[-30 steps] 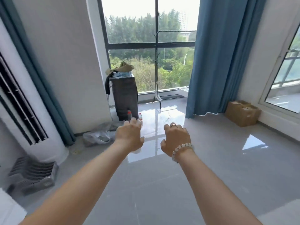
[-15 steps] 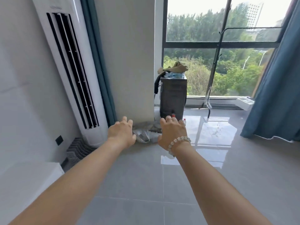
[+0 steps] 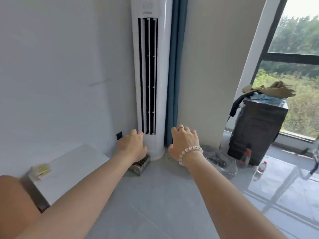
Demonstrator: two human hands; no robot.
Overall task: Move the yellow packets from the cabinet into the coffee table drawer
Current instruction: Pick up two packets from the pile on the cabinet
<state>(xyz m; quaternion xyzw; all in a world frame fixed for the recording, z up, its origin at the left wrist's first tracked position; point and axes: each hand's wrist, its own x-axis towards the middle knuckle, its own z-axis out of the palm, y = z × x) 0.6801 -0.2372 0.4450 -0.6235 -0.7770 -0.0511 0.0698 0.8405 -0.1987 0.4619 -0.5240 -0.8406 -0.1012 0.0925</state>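
A white cabinet (image 3: 72, 163) shows at the lower left against the wall. On its top near the left edge lie blurred yellow packets (image 3: 41, 169). Both arms stretch forward at mid-height. My left hand (image 3: 132, 146) hangs in the air with loosely curled fingers and holds nothing. My right hand (image 3: 183, 144), with a ring and a bead bracelet, is likewise empty with relaxed fingers. Both hands are well to the right of the packets. No coffee table is in view.
A tall white air conditioner (image 3: 149, 80) stands in the corner beside a blue curtain (image 3: 174, 75). A grille (image 3: 139, 165) lies on the floor at its foot. To the right are a dark box (image 3: 255, 135) with clothes on top, a plastic bag (image 3: 222, 163) and two bottles (image 3: 260, 167).
The view has swung left: the window slid to the right edge, the air conditioner came to the centre, and the cabinet with yellow packets appeared. Both hands stay empty and outstretched.
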